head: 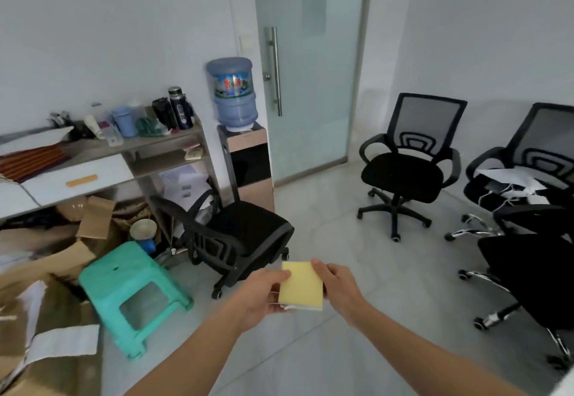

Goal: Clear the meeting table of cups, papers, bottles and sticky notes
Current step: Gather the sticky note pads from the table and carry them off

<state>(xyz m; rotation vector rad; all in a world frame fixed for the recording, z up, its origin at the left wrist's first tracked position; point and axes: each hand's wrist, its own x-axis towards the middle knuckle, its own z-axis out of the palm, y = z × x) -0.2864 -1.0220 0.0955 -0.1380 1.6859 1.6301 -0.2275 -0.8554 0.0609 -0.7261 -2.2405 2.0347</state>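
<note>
Sticky pad [300, 286] is being pinched by both hands, left hand [264, 294] & right hand [337, 287], over floor. Keep grip on both edges so sheets aren't fanning; probably carrying it off to shelf [155, 142].

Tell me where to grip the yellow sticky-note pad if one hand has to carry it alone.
Pinch the sticky-note pad at a long side edge, thumb on the broad yellow face, fingers underneath, coming from the side as the left hand does. It is a flat block held face-up, so its wide faces likely give the surest hold. The right hand holds the opposite edge.
</note>
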